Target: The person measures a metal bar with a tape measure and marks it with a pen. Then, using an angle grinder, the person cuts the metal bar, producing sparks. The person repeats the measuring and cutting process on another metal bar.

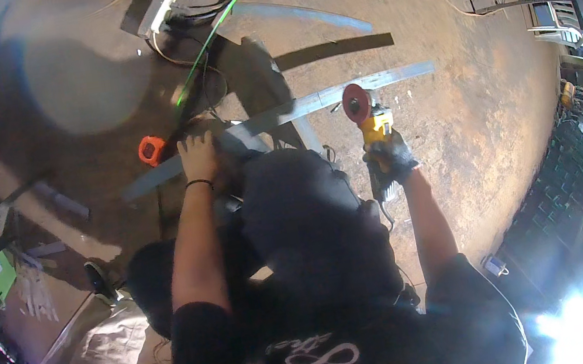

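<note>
In the head view, a worn brown floor (465, 90) carries loose cables and, on its far side, another strip (305, 14). A long metal strip (399, 76) crosses the middle, a tape measure (150, 149) near its left end. The bare left hand (199, 158) appears to rest on it, fingers slightly spread. The gloved right hand (390, 158) wraps its fingers round a grinder (376, 125); whether the disc (356, 103) touches the strip cannot be told. No cut shows, so work on it seems unfinished.

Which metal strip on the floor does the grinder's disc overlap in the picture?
The long pale strip, reaching rightward past the red disc of the angle grinder. The bluish strip higher up lies well clear of the disc.
</note>
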A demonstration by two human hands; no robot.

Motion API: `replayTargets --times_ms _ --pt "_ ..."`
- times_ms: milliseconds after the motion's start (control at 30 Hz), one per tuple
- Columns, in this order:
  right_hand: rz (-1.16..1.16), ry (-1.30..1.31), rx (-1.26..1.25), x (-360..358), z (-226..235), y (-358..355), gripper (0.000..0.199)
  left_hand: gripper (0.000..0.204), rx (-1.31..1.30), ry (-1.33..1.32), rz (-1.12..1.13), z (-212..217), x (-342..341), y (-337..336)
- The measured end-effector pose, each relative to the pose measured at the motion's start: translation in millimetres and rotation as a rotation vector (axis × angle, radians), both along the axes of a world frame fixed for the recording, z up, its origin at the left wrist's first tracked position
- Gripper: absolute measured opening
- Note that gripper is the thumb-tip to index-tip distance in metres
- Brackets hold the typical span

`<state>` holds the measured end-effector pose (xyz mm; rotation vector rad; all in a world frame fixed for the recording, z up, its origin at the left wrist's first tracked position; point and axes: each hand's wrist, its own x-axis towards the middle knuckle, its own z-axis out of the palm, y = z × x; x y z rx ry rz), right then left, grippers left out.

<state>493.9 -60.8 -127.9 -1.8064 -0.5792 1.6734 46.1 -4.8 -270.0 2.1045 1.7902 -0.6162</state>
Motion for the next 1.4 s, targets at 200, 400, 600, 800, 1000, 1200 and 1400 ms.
replayTargets --times_ms 200,400,600,800,1000,1200,1400 --pt "0.139 -0.181 -0.054 -0.6 -48.0 31.1 0.041 0.062 -0.016 -0.190 0.125 12.3 -5.9 -4.5" --pt "0.182 -0.140 -0.161 -6.1 -59.6 62.4 0.037 0.066 0.103 -0.182 0.070 47.6 -3.0 0.0" --pt "0.226 -0.131 -0.184 -5.7 -72.2 77.6 0.040 0.067 0.073 -0.144 0.087 56.9 2.3 11.4" --pt "0.206 -0.101 -0.173 -2.5 -77.0 80.6 0.041 0.068 0.154 -0.162 0.054 60.6 4.1 11.2" --pt "0.302 -0.168 -0.186 -1.7 -80.7 84.1 0.037 0.069 0.119 -0.141 0.058 59.1 3.0 12.3" --pt "0.305 -0.192 -0.197 -6.7 -80.6 86.6 0.036 0.070 0.171 -0.151 0.046 57.6 1.8 11.9" --pt "0.275 -0.151 -0.193 -5.3 -87.1 87.7 0.040 0.072 0.108 -0.158 0.079 64.2 4.5 16.0"
